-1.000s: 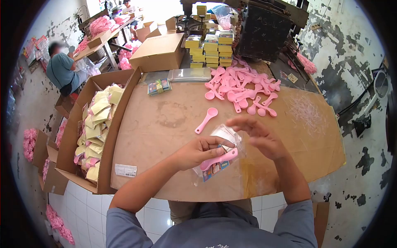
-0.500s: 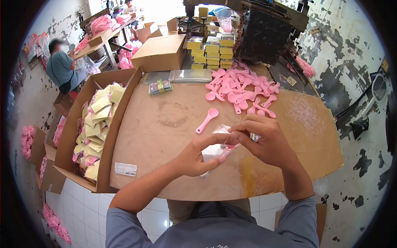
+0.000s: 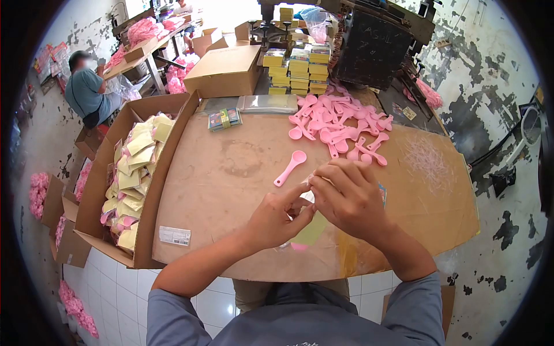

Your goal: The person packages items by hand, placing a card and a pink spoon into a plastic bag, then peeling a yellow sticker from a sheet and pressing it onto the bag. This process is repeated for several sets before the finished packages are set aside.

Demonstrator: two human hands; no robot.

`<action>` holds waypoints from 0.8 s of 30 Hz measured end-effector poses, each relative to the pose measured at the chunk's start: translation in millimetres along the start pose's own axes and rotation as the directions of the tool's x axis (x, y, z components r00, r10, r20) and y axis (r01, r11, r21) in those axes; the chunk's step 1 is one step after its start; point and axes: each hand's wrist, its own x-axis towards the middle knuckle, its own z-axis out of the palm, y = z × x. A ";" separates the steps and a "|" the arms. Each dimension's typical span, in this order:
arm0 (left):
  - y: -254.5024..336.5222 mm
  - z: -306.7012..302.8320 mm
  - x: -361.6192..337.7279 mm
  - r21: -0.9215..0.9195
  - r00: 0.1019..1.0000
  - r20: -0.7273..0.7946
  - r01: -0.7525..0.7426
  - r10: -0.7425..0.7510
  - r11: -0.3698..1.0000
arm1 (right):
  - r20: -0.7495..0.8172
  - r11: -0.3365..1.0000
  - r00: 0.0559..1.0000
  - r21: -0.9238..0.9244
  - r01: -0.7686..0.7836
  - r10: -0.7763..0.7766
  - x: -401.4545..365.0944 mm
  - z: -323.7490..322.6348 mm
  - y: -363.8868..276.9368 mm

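Fingertips do the work here: your left hand [image 3: 274,219] and right hand [image 3: 346,202] are drawn together and touching. Both are pinched on the small clear plastic packet with a yellow-green insert [image 3: 311,232], just above the near edge of the brown cardboard-covered table [image 3: 231,173]. A pink tip [image 3: 299,247] pokes out below your left palm; it looks like part of a spoon inside the packet.

As I judge it, you are working the packet's mouth. Pinch close to the opening with both thumbs. Hold the insert flat against the spoon so nothing rides up into the flap. Press along the edge from one side to the other, not only in the middle. Work low over the table, so a slip lands on cardboard and not past the near edge.

Much is hidden. Your right hand covers the packet's mouth, so I cannot tell whether it is open, folded or sealed. I also cannot tell whether the pink tip is the bowl or the handle. A sliver of printed colour [image 3: 382,193] beside your right hand is too small to read.

The single loose pink plastic spoon [image 3: 289,167] lies just beyond your fingers. The heap of pink plastic spoons [image 3: 340,124] sits toward the far edge. The open cardboard box of filled yellow packets [image 3: 135,167] stands against the left edge, its bottom out of sight.
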 end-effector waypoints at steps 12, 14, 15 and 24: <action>-10.9 -6.6 7.2 -0.269 0.966 0.116 0.254 -0.231 0.929 | 0.579 0.016 0.670 0.751 -0.660 0.464 -59.1 -63.6 116.3; -12.7 -7.8 10.8 -0.389 0.956 0.135 0.294 -0.262 0.873 | 0.664 -0.250 0.694 0.748 -0.615 0.278 -108.2 -92.6 173.4; -11.2 -9.2 12.4 -0.417 0.955 0.143 0.297 -0.261 0.859 | 0.626 -0.203 0.657 0.770 -0.604 0.419 -130.4 -94.6 195.7; -15.0 -6.5 15.4 -0.436 0.955 0.131 0.298 -0.267 0.849 | -0.095 0.679 0.719 -0.264 -0.686 0.689 -155.5 -57.7 181.6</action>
